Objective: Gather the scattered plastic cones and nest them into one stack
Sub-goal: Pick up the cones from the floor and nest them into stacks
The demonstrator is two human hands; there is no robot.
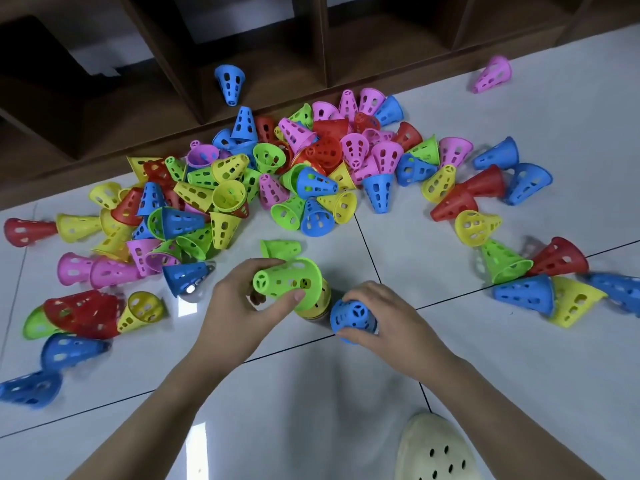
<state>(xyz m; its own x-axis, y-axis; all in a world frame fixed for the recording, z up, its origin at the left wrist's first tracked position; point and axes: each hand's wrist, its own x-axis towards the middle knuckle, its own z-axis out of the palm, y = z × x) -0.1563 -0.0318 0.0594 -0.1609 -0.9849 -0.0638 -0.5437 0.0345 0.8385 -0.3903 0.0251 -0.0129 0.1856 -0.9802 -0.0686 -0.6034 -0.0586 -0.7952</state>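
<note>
1. The left hand [239,306] curls its fingers and thumb round a green cone [287,280], held tilted over a short stack [317,306] that stands on the tiled floor [346,393]; yellow shows beneath the green.
2. The right hand [384,317] grips a blue cone [353,318] from above, fingers wrapped round its wall, just beside the stack.
3. Risk, as I judge it: the green cone sits at an angle, so pressing it down could jam it crooked or topple the stack.
4. The blue cone is so near that bringing it across early could knock the stack or the left thumb.
5. The main heap of cones [294,168] lies beyond the hands against a dark wooden shelf unit [138,81]; 1 blue cone [229,83] rests inside it, and 1 pink cone [493,76] lies well apart at far right.
6. A loose green cone [280,248] lies just behind the stack, and a pale perforated shoe [434,452] sits near the right forearm; neither blocks the nesting.
</note>
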